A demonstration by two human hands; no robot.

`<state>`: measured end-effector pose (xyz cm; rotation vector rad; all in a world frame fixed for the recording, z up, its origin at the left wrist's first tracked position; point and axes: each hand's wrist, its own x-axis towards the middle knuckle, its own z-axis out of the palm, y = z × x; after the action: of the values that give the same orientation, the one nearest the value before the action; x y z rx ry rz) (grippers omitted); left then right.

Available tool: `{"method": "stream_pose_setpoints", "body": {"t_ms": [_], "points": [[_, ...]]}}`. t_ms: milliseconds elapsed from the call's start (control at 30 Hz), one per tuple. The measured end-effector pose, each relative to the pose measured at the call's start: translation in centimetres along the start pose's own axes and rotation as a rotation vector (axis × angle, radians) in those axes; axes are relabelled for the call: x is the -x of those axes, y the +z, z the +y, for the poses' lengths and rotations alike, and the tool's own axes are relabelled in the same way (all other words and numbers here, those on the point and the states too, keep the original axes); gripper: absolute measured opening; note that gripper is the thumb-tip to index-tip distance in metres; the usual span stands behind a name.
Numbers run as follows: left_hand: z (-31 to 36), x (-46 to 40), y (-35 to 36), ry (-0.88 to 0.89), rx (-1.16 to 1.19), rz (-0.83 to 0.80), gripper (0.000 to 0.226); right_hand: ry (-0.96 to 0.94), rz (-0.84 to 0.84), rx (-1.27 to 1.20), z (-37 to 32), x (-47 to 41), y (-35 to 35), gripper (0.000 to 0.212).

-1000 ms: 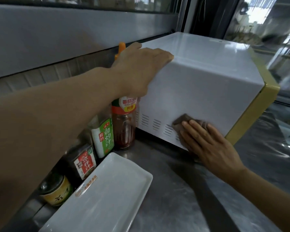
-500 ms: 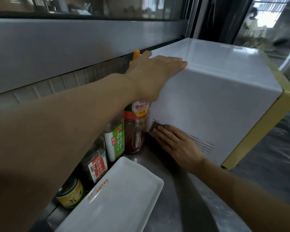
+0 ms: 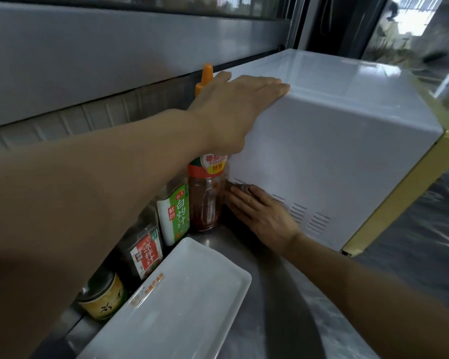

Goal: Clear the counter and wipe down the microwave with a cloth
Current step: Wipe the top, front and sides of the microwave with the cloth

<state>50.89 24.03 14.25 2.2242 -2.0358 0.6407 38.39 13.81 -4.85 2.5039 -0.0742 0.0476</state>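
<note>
Microwave [image 3: 335, 151]: boxy, smooth glossy white shell, yellow front trim, rows of vent slots low on the side facing you. It sits on a brushed steel counter [image 3: 283, 320].

Your left hand [image 3: 233, 104] lies flat on the microwave's top rear corner, fingers straight, gripping nothing.

Your right hand [image 3: 262, 213] presses flat vs. the lower side panel, over the vents by the rear edge. Fingers straight, with a dark cloth [image 3: 244, 187] under the fingertips; only a small bit shows.

Just beside the microwave's rear corner: clear plastic squeeze bottle [image 3: 206, 198], orange nozzle, red sauce inside. Next along the wall, green-label bottle [image 3: 175, 213], red-label dark jar [image 3: 145, 251], squat yellow-label jar [image 3: 103, 297]; contents unclear. In front of those, white rectangular tray [image 3: 179, 301], smooth, rounded corners.
</note>
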Motion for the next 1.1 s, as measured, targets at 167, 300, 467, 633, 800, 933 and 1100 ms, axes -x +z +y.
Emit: {"method": "stream_pose_setpoints", "body": {"t_ms": [167,300,467,633,800,933,1100], "points": [[0.3,0.1,-0.4,-0.012,0.031,-0.004,0.094,-0.054,-0.032,0.087,1.6,7.7,1.5,0.068],[0.4,0.1,-0.4,-0.023,0.037,-0.005,0.092,-0.02,-0.069,0.111,3.0,13.0,1.4,0.079],[0.8,0.2,0.1,-0.054,0.071,0.025,0.093,-0.012,-0.05,0.066,2.7,11.1,0.7,0.09],[1.8,0.2,0.6,-0.091,0.111,0.11,0.091,-0.057,-0.017,0.004,1.5,3.2,-0.1,0.062],[2.4,0.2,0.2,-0.117,0.114,0.139,0.087,-0.01,0.01,0.134,3.2,6.6,-1.1,0.063],[3.2,0.1,-0.3,-0.158,0.12,0.115,0.087,0.063,0.015,0.179,5.5,13.8,-2.2,0.078],[3.2,-0.1,-1.1,-0.181,0.11,0.015,0.089,0.157,0.069,0.235,7.1,15.9,-3.5,0.071]]}}
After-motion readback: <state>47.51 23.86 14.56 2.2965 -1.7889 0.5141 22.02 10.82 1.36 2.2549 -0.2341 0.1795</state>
